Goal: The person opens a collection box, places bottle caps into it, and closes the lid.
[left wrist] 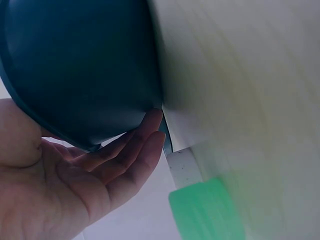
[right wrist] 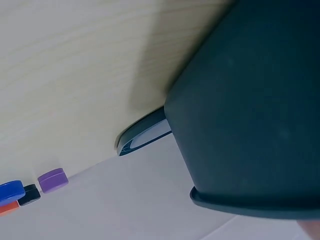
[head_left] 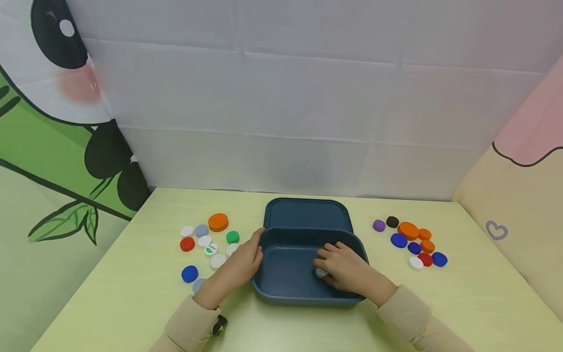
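Note:
A dark blue plastic box (head_left: 286, 274) stands on the table with its inside facing up. My left hand (head_left: 242, 261) grips its left wall at the rim; in the left wrist view the fingers (left wrist: 132, 162) lie against the outer side. Inside the box, on the right, my right hand (head_left: 343, 266) holds a pale, whitish bottle cap (head_left: 321, 273) in its fingertips, low over the floor. In the right wrist view the box wall (right wrist: 250, 110) hides most of that hand.
Behind the box lies its dark blue lid (head_left: 308, 214). Several loose caps are scattered to the left, among them a green cap (head_left: 232, 237) and an orange cap (head_left: 218, 222). Another group lies to the right, with a purple cap (head_left: 379, 225) nearest the lid.

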`<state>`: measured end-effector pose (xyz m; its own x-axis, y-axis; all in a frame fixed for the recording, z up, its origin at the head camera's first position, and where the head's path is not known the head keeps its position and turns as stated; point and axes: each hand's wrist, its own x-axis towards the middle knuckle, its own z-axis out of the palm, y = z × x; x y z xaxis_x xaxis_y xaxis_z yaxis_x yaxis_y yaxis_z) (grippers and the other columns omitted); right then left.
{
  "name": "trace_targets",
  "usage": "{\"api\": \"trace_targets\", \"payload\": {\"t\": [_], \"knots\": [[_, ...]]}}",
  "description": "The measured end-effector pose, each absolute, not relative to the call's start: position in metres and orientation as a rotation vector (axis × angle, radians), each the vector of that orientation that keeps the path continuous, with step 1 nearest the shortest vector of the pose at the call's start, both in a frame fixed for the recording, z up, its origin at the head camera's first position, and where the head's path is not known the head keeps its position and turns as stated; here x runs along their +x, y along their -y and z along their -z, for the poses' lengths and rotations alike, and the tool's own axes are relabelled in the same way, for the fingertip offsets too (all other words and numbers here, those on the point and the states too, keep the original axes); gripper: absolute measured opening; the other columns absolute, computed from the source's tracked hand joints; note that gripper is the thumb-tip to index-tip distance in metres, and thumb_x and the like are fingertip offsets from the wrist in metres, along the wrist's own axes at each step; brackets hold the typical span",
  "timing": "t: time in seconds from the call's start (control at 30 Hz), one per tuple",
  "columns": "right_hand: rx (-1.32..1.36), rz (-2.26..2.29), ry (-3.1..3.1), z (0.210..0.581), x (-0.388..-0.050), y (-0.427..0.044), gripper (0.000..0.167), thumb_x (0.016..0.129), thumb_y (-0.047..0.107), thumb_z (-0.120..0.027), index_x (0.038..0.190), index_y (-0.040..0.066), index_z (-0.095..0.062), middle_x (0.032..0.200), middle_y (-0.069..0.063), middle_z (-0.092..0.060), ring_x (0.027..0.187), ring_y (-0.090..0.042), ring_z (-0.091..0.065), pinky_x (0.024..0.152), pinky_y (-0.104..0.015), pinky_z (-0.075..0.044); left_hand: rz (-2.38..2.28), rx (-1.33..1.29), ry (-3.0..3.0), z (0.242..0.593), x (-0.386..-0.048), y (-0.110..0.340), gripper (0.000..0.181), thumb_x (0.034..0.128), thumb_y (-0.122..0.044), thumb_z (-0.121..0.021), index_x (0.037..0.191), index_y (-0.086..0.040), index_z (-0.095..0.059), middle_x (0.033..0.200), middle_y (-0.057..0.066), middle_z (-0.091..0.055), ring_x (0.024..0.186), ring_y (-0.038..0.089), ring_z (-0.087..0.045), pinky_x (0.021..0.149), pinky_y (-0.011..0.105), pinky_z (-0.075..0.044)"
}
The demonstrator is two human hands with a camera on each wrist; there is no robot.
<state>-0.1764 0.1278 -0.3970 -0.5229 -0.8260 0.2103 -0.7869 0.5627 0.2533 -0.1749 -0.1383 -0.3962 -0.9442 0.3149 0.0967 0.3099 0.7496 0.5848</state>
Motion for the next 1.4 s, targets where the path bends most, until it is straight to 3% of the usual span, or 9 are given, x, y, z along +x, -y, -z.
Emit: {"api": "trace_targets", "payload": {"t": [0.63, 1.13, 1.4], "knots": [[1.197, 0.162, 2.519, 0.382, -0.175, -0.138, 0.025, 0.074, 0.026, -0.072, 0.095, 0.018, -0.063, 0.094, 0.002, -0.061, 0.087, -0.017, -0.052, 0.069, -0.030, -0.041, -0.951, 0.512, -2.943, 0.395, -0.174, 0.137, 0.046, 0.0950, -0.009, -0.039, 0.139, 0.001, -0.027, 0.131, 0.023, -0.049, 0.104, 0.028, -0.058, 0.090, 0.043, -0.047], [0.946, 0.127, 2.599, 0.361, -0.178, -0.181, 0.034, 0.070, 0.028, -0.076, 0.101, 0.015, -0.066, 0.096, -0.003, -0.064, 0.090, -0.022, -0.057, 0.077, -0.037, -0.048, -0.956, 0.523, -2.943, 0.394, -0.174, 0.138, 0.046, 0.0949, -0.008, -0.039, 0.139, 0.001, -0.028, 0.130, 0.023, -0.049, 0.104, 0.029, -0.058, 0.088, 0.043, -0.048], [0.859, 0.089, 2.578, 0.359, -0.179, -0.217, 0.030, 0.069, 0.021, -0.076, 0.096, 0.013, -0.066, 0.093, -0.002, -0.062, 0.085, -0.021, -0.056, 0.068, -0.035, -0.045, -0.957, 0.520, -2.943, 0.393, -0.174, 0.138, 0.046, 0.0947, -0.008, -0.039, 0.138, 0.001, -0.028, 0.130, 0.024, -0.049, 0.101, 0.028, -0.059, 0.087, 0.043, -0.048]]}}
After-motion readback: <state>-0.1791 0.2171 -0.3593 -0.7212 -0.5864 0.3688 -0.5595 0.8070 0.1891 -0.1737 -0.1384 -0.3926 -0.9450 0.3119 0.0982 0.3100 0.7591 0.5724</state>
